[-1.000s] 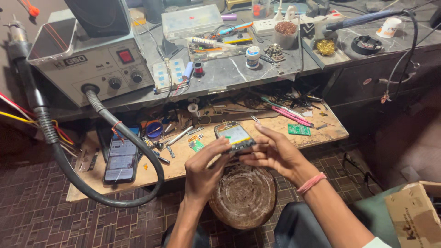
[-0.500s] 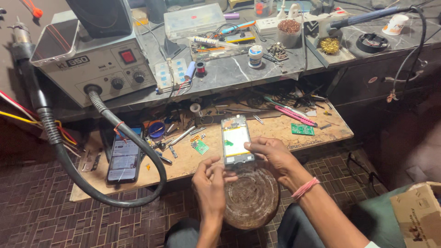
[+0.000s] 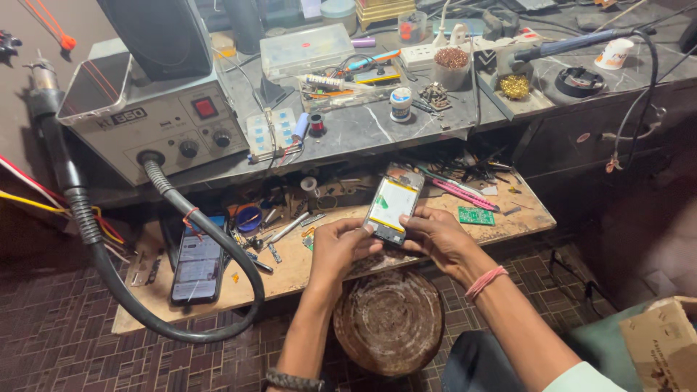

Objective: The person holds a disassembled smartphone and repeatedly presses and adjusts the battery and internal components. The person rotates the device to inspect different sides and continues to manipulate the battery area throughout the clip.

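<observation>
- Starting at the far left, you have a grey hot-air station point(image 3: 156, 120) on the upper desk point(image 3: 377, 131), its thick black hose point(image 3: 156, 290) looping down past the lower wooden desk point(image 3: 290, 272).
- Lying face up just inside that loop is a dark phone point(image 3: 196, 259) with its screen lit, well apart from your hands.
- Your left hand point(image 3: 341, 247) is clenched around the lower left edge of the opened phone point(image 3: 393, 210), thumb on its corner.
- You hold that opened phone tilted above the wooden desk, back cover off, with the pale yellow battery showing; judging by this, opening is done, while whatever is inside looks untouched.
- Your right hand point(image 3: 435, 239) grasps the phone's lower right side, fingers curled beneath it, a pink band on the wrist.
- Below both hands sits a round worn stool point(image 3: 388, 319).
- Further right, pink tweezers point(image 3: 465, 194) and a small green circuit board point(image 3: 476, 215) lie near each other on the wood.
</observation>
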